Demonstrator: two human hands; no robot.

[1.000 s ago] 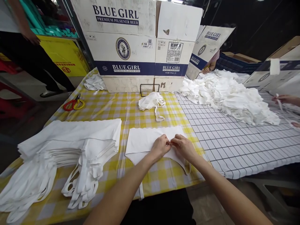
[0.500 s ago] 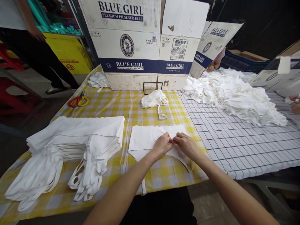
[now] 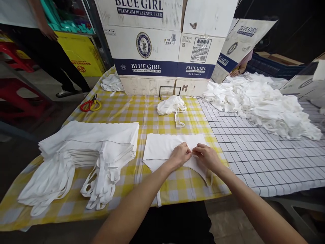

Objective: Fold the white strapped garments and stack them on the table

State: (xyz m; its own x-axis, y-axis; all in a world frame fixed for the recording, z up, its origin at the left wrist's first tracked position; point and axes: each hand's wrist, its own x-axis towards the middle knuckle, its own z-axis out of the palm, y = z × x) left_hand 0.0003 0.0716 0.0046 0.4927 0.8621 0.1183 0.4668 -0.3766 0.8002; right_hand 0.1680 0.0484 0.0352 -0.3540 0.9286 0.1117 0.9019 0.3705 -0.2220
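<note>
A white strappy top (image 3: 159,147) lies flat in front of me, its wavy hem toward the far side and its straps toward me. My left hand (image 3: 181,155) is closed in a pinch at the middle of the garment. Close beside it, my right hand (image 3: 206,157) pinches the same area, the fingertips of both nearly meeting. A tiny bit of fabric or thread seems to be between them, too small to make out. To the left rests a neat stack of similar white tops (image 3: 88,135), with straps hanging toward the table's near edge.
A crumpled white garment (image 3: 170,105) lies beyond the top, before a large beer carton (image 3: 144,47). Red-and-yellow-handled scissors (image 3: 90,104) are at the far left. A heap of white garments (image 3: 264,101) covers the right back. A person stands at left; another's hand shows behind the heap.
The view has shifted, so the table's contents appear farther right. My hands stay pinched at the same part of the top, with a slight gap now between the fingertips.
</note>
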